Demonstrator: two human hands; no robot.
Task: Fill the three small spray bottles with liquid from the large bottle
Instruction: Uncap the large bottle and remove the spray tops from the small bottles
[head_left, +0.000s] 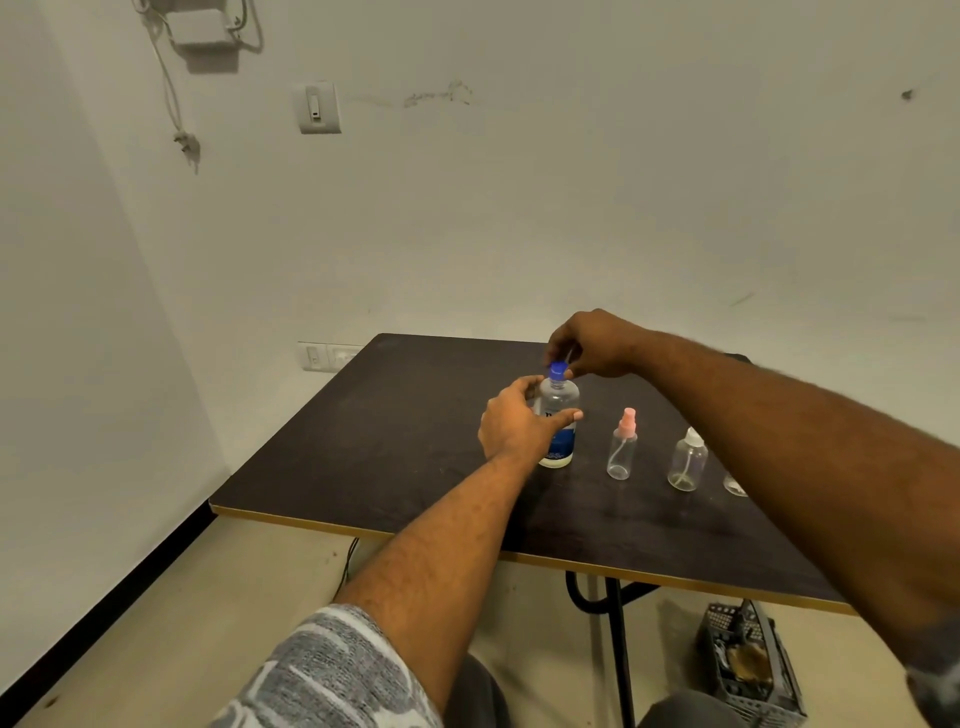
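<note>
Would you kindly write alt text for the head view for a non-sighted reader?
A person's left hand holds a large bottle on a dark table while the right hand pinches its blue cap. Beside it stand a pink-topped spray bottle and a white-topped spray bottle; a third is mostly hidden by the arm.

left hand (514, 423): arm outstretched, fingers (521, 387) curled; right hand (592, 345): above it, fingers pinching downward
</note>
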